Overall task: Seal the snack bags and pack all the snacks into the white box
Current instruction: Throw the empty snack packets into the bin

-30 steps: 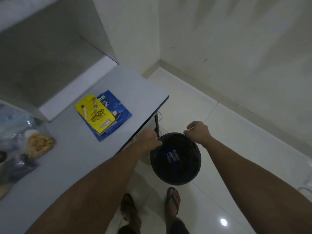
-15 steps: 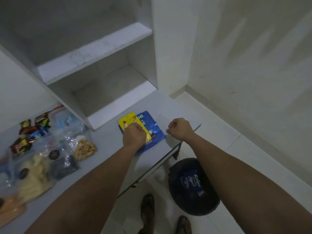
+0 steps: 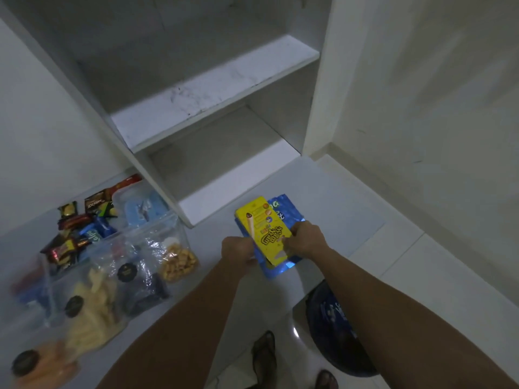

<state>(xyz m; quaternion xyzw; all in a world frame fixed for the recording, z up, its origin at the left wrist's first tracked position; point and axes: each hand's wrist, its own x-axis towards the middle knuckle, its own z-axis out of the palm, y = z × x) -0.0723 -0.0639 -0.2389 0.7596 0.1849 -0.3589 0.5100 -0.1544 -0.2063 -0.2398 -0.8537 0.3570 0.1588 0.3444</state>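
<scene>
Snack packets, yellow box (image 3: pixel 265 234) atop blue bag (image 3: pixel 280 265), sit between my grip: left hand (image 3: pixel 238 251) and right hand (image 3: pixel 304 240) pinching their edges; lifted unevenly, I judge the box could slide off.

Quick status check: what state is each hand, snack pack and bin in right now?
left hand: gripping yellow box's left edge
right hand: gripping its right edge
yellow box: atop blue packet
blue packet: flat on counter
clear bags: lying on counter
bin: on floor

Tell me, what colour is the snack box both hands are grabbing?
Yellow. The snack box lies on a blue packet, best seen in the head view.
</scene>
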